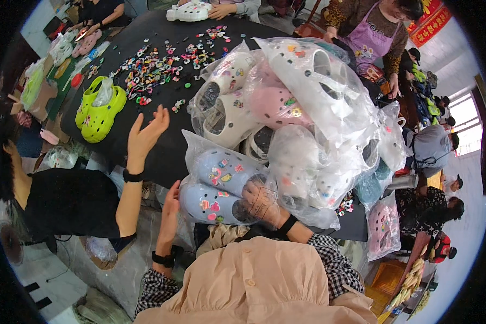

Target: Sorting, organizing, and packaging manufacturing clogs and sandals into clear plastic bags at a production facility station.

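My right hand (262, 201) lies flat, fingers spread, on a clear plastic bag (227, 186) holding a pair of pale blue clogs (221, 189) with coloured charms — pressing it from above. My left hand (171, 208) is open, fingers together, just touching the bag's left edge. Beyond my right hand more bagged clogs (291, 108) pile up; a neighbour's raised hand (146, 135) is off to my left.

Under my right hand (262, 201) lie two pale blue clogs (221, 186) in one clear bag (200, 146); well beyond my left hand (171, 202) sit two lime-green clogs (98, 108)
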The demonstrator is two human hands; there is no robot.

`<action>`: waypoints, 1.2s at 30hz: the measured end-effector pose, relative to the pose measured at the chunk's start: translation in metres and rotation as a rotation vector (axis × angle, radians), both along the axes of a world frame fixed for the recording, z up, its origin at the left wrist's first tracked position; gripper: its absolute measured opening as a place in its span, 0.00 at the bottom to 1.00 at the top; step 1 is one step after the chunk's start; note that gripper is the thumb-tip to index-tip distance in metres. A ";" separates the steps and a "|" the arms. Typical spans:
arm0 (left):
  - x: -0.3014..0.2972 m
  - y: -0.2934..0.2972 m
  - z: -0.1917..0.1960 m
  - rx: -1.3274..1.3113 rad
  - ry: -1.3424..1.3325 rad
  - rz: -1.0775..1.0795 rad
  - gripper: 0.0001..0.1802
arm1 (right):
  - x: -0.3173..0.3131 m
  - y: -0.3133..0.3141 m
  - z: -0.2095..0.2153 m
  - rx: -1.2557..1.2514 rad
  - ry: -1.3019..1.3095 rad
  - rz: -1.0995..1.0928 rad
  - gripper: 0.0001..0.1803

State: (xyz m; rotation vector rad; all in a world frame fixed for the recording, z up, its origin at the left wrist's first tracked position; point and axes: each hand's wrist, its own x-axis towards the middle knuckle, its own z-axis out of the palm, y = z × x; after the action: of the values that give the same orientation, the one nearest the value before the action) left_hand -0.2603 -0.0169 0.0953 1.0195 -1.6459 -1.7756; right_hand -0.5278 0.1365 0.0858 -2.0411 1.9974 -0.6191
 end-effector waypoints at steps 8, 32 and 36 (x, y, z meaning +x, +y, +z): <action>-0.010 -0.014 0.004 0.196 -0.152 0.089 0.31 | 0.005 -0.005 0.049 -0.091 0.150 0.021 0.11; 0.192 -0.134 0.051 -0.806 -0.126 1.057 0.25 | -0.033 0.000 0.038 -0.018 0.273 0.069 0.13; 0.110 -0.092 0.147 -0.589 -0.082 1.004 0.25 | -0.029 -0.002 0.041 -0.007 0.290 0.031 0.14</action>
State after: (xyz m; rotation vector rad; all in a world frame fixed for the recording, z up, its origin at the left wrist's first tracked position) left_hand -0.1508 -0.1093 0.2418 1.2849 -1.2021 -0.5598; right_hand -0.5567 0.1348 0.1264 -2.2724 2.1102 -0.3400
